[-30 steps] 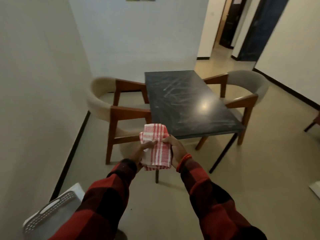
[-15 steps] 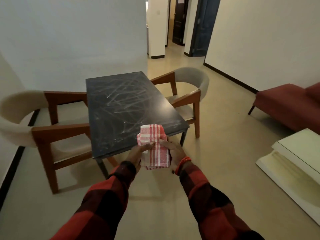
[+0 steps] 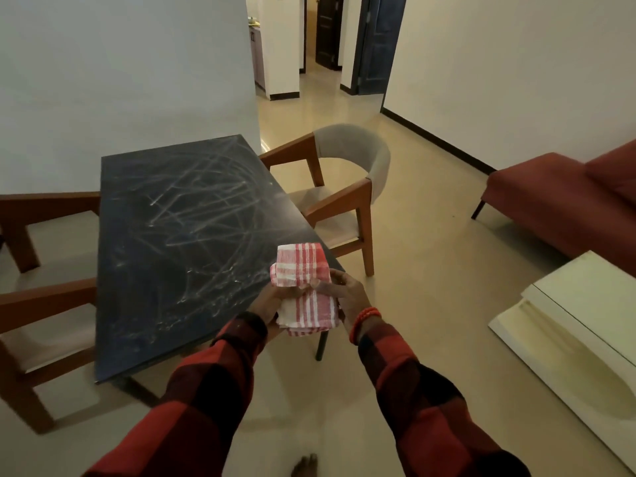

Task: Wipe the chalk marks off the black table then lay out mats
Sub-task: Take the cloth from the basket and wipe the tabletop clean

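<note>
Head view: folded cloth (image 3: 303, 290) held between left hand (image 3: 272, 302) and right hand (image 3: 347, 297).

We see the table (image 3: 165, 242) top bare of objects, only chalk marks (image 3: 192, 215) across it, so a hand can sweep its whole surface. Both hands, left (image 3: 266, 302) and right (image 3: 349, 297), hold the cloth (image 3: 303, 287) over the near right corner. A chair (image 3: 344, 194) stands just beside the right edge, its arm close to the rim; another chair (image 3: 41, 304) flanks the left edge. The far end sits near the wall (image 3: 120, 80). Open floor (image 3: 430, 253) lies between the right chair, the sofa (image 3: 557, 201) and the pale boards (image 3: 578, 325).
</note>
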